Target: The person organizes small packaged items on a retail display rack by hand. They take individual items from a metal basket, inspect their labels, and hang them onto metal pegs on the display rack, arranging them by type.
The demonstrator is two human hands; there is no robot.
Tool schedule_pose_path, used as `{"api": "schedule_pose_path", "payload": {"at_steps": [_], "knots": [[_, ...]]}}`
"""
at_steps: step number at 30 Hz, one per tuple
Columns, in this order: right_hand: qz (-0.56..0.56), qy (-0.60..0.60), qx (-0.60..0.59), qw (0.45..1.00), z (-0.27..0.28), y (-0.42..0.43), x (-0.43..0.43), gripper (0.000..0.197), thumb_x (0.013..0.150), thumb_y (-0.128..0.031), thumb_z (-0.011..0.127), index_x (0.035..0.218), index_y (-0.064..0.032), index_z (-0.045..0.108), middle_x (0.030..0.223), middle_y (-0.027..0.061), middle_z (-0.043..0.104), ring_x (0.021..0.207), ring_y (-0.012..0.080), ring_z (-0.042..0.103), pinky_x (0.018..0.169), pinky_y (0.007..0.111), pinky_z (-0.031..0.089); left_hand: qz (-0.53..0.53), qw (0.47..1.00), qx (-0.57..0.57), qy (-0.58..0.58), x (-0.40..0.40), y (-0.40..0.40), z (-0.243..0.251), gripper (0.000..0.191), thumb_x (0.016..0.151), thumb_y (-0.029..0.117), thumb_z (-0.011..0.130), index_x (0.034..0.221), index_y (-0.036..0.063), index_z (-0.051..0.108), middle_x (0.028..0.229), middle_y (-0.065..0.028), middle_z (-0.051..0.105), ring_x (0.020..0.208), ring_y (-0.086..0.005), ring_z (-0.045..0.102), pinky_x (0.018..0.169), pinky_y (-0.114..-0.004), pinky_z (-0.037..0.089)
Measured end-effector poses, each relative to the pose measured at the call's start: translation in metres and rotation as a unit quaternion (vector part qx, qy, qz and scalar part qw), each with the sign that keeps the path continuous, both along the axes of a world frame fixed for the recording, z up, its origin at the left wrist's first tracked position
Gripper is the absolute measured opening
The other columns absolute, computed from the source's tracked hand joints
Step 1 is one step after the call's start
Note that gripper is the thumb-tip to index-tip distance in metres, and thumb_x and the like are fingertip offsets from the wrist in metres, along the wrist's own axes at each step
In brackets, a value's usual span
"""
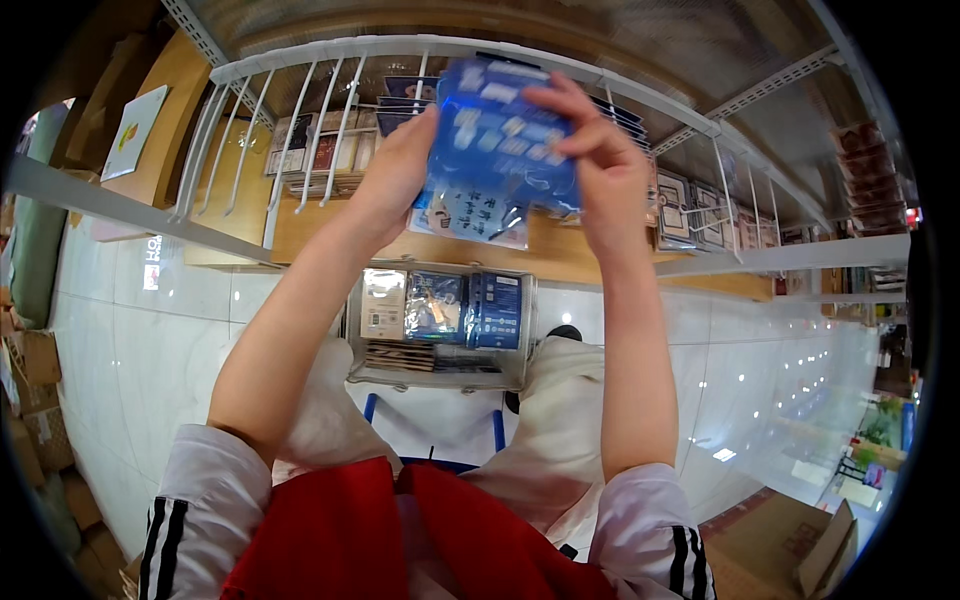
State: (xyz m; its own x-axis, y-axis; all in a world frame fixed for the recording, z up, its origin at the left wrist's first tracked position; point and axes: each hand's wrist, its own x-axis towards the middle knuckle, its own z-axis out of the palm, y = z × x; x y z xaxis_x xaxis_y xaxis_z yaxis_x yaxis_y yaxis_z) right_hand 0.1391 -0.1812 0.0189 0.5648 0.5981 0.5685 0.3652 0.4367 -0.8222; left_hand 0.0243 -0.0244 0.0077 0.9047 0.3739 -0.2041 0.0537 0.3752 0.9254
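A blue plastic-wrapped packet (499, 154), blurred and covered in small pale printed shapes, is held up in front of the white hook rack. My left hand (401, 169) grips its left edge. On the right side, my right hand (600, 150) has its fingers over the packet's front face and edge. Below and partly behind it shows a clear-wrapped packet (480, 217) with handwriting-style print; whether I hold it or it hangs there, I cannot tell. Dark packets (405, 105) hang on hooks behind my left hand.
Between my knees stands a grey wire basket (442, 382) containing blue and beige packets. A wooden shelf (330, 236) with stacked packets (300, 154) lies beyond it. White hooks (334, 142) project towards me. A cardboard box (765, 547) sits on the floor at right.
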Motion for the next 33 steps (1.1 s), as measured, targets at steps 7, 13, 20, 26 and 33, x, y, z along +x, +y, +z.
{"api": "schedule_pose_path", "payload": {"at_steps": [7, 13, 20, 26, 33], "knots": [[-0.013, -0.086, -0.149, 0.985, 0.0, 0.001, -0.018, 0.026, 0.062, 0.018, 0.045, 0.066, -0.0019, 0.061, 0.11, 0.0115, 0.062, 0.129, 0.0315, 0.034, 0.102, 0.039, 0.032, -0.056, 0.979, -0.178, -0.082, 0.008, 0.014, -0.022, 0.047, 0.096, 0.037, 0.033, 0.128, 0.0019, 0.037, 0.115, -0.0166, 0.056, 0.099, -0.0239, 0.061, 0.081, -0.034, 0.055], [-0.059, -0.144, -0.155, 0.976, -0.01, 0.003, -0.016, 0.031, 0.072, 0.015, 0.045, 0.089, -0.0028, 0.065, 0.121, 0.0129, 0.055, 0.127, 0.0272, 0.037, 0.103, 0.034, 0.032, -0.007, 1.0, 0.003, -0.03, 0.005, -0.003, -0.007, 0.029, 0.092, 0.022, 0.049, 0.113, 0.0016, 0.051, 0.1, -0.0066, 0.061, 0.086, -0.0118, 0.06, 0.074, -0.026, 0.049], [-0.133, 0.149, -0.045, 0.979, -0.016, 0.021, -0.041, 0.054, 0.089, -0.008, 0.049, 0.135, 0.0033, 0.022, 0.136, 0.0203, 0.033, 0.125, 0.0247, 0.036, 0.103, 0.031, 0.029, 0.044, 0.997, 0.045, -0.053, 0.011, -0.02, -0.011, 0.028, 0.091, 0.021, 0.053, 0.111, 0.0006, 0.051, 0.1, -0.0066, 0.061, 0.088, -0.0105, 0.058, 0.076, -0.025, 0.048], [-0.159, 0.15, -0.111, 0.969, -0.019, 0.014, -0.026, 0.049, 0.088, -0.004, 0.049, 0.132, 0.0049, 0.029, 0.123, 0.0184, 0.049, 0.114, 0.0214, 0.048, 0.095, 0.029, 0.038, 0.042, 0.989, 0.133, -0.045, 0.018, -0.029, -0.013, 0.029, 0.091, 0.022, 0.053, 0.11, -0.0006, 0.052, 0.098, -0.0079, 0.061, 0.087, -0.0107, 0.057, 0.076, -0.026, 0.046], [-0.14, 0.307, -0.063, 0.939, -0.013, 0.005, -0.024, 0.037, 0.089, -0.008, 0.051, 0.122, 0.0046, 0.042, 0.107, 0.0123, 0.06, 0.094, 0.015, 0.059, 0.08, 0.025, 0.047, 0.06, 0.975, 0.204, -0.067, 0.022, -0.037, -0.018, 0.03, 0.091, 0.022, 0.053, 0.108, -0.0025, 0.053, 0.095, -0.0123, 0.062, 0.084, -0.0151, 0.059, 0.075, -0.027, 0.046]]}}
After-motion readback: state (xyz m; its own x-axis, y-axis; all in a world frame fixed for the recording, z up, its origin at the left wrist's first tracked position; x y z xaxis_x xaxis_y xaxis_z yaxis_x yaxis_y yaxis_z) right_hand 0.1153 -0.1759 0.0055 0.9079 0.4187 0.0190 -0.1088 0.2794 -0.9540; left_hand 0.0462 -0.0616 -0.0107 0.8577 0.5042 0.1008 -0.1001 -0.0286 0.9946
